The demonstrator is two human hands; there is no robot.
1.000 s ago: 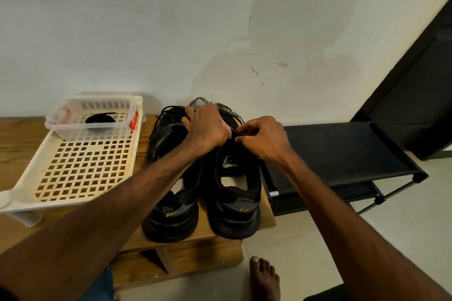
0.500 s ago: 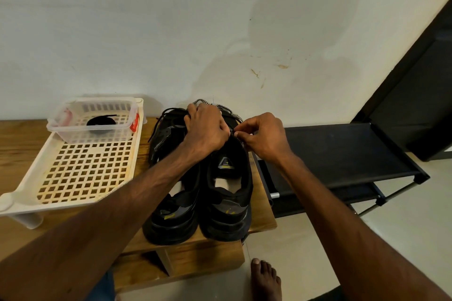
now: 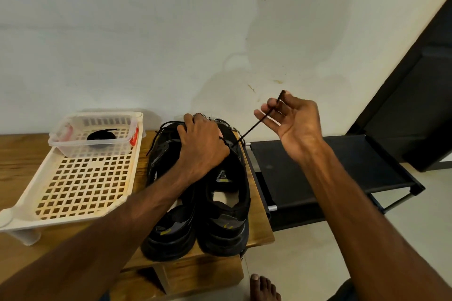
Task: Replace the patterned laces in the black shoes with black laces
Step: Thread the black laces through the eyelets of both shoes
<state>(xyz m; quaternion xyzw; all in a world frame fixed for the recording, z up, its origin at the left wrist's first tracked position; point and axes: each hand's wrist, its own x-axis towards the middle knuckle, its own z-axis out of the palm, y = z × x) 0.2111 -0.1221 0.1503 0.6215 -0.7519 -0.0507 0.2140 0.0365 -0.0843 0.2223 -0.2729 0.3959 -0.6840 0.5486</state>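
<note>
Tautly, black lace [image 3: 249, 129] slants up-right from shoe [image 3: 226, 205] to pinching right hand [image 3: 294, 121]; left hand [image 3: 203, 149] clasps the shoe

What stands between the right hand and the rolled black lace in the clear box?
The left hand and the black shoes it grips lie between the right hand and the rolled black lace. The right hand also pinches a taut lace.

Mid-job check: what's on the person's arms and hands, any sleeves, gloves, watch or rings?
The left arm and right arm are bare to the frame's edge, no sleeves showing. The left hand and right hand wear no gloves; no watch, band or ring is visible.
</note>
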